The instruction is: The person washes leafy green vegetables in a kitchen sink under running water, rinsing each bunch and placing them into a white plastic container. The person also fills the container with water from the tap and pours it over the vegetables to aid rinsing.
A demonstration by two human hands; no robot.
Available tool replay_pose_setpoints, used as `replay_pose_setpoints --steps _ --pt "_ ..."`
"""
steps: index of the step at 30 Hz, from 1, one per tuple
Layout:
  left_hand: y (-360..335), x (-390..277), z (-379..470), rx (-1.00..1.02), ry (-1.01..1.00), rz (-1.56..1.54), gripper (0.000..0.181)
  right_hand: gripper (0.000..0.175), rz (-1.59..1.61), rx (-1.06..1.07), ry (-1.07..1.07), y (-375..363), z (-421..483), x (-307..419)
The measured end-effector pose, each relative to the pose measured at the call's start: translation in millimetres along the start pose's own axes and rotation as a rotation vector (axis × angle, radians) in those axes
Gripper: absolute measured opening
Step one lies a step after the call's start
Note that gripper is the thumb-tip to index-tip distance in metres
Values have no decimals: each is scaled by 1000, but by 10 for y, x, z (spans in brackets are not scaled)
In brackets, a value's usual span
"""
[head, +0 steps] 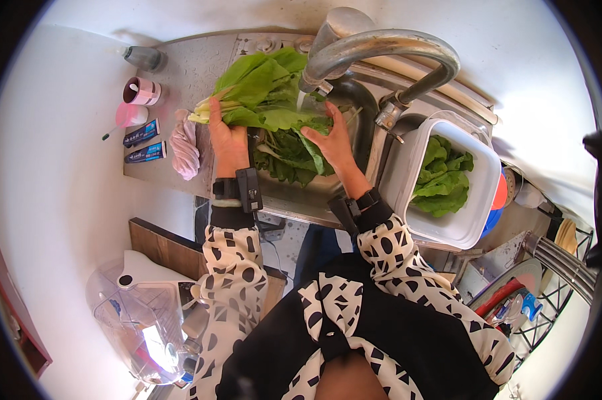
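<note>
My left hand (227, 142) grips the pale stem end of a bunch of leafy greens (263, 82) over the metal sink (326, 192). Water runs from the curved faucet (381, 45) onto the leaves. At the leafy end, my right hand (333, 137) has its thumb and fingers spread around a leaf edge; the fingers' far side is partly hidden, and contact looks light. More dark greens (291, 160) lie in the basin below the bunch. To the right, a white plastic tub (451, 232) holds several green leaves (443, 175).
On the counter at left lie a pink cloth (185, 145), two toothpaste tubes (145, 152), a pink cup (142, 91) and a grey bottle (143, 58). A clear lidded container (136, 320) stands below left. At right, a metal rack (546, 325) holds utensils.
</note>
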State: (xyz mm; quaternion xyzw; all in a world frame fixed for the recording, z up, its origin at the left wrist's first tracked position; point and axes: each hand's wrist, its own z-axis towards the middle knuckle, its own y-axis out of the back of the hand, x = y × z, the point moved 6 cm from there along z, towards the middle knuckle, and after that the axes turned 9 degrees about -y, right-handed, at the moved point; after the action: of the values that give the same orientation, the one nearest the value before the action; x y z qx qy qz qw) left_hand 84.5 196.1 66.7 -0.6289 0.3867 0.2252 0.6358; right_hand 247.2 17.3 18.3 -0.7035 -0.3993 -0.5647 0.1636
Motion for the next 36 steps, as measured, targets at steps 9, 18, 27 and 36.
replay_pose_setpoints --steps 9,18,27,36 --pt "169 89 11 -237 33 -109 49 17 -86 -46 165 84 -307 406" --pt "74 274 -70 -66 -42 232 38 25 -368 -29 685 93 -705 505" --pt "-674 800 -299 73 -26 345 26 17 -204 184 193 160 -650 68" --pt "-927 471 -417 264 -132 392 27 40 -165 -142 265 449 -699 465"
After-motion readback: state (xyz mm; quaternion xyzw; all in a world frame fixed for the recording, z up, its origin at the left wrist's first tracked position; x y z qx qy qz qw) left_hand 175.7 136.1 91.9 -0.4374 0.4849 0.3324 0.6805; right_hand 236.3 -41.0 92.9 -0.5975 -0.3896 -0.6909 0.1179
